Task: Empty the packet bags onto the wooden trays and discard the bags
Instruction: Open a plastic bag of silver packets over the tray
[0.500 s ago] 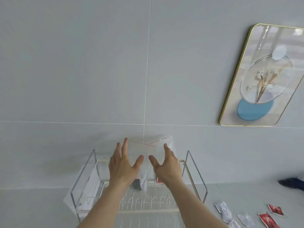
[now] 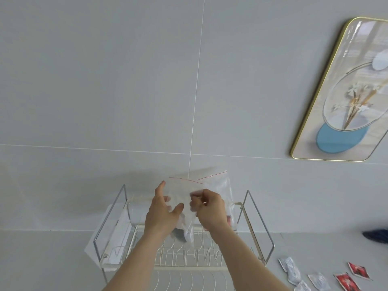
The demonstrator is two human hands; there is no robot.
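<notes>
Two clear zip bags with red seal lines stand in the wire rack against the tiled wall. The front bag holds small packets at its bottom, a dark one and a white one. My left hand touches the bag's left side, fingers spread, thumb toward the middle. My right hand pinches the plastic near the bag's middle. The second bag leans behind to the right, with a red packet low in it. No wooden tray shows in the head view.
The white-and-chrome dish rack stands on a grey counter. Another clear bag leans at the rack's left end. Loose white packets and red packets lie on the counter at the right. A framed picture hangs on the wall.
Both hands were flat and spread against the bag. Now my right hand has curled into a pinch on the plastic, and my left hand has shifted slightly on the bag's left side.
</notes>
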